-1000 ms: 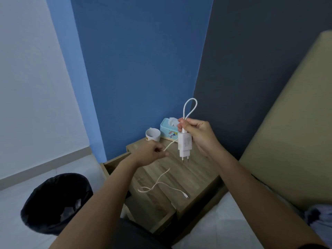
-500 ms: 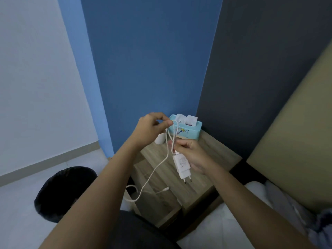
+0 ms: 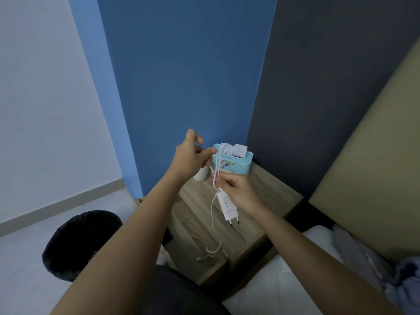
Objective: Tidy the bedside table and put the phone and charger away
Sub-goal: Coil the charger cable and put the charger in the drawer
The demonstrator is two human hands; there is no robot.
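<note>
The right hand (image 3: pixel 236 189) is closed around the top of a white two-pin plug-in charger block (image 3: pixel 227 205), prongs pointing down, above the wooden bedside worktop (image 3: pixel 268 198). The left hand (image 3: pixel 191 158), higher and just to the left, pinches a loop of the thin white charger cable (image 3: pixel 212 214) between thumb and fingertips; the rest hangs down, its free end lying on the worktop's lower front part. Behind the hands stands a light-blue rectangular tissue box (image 3: pixel 236 165), with a small white cup (image 3: pixel 201 173) beside it. A black round bin (image 3: pixel 75 242) stands on the floor to the left.
</note>
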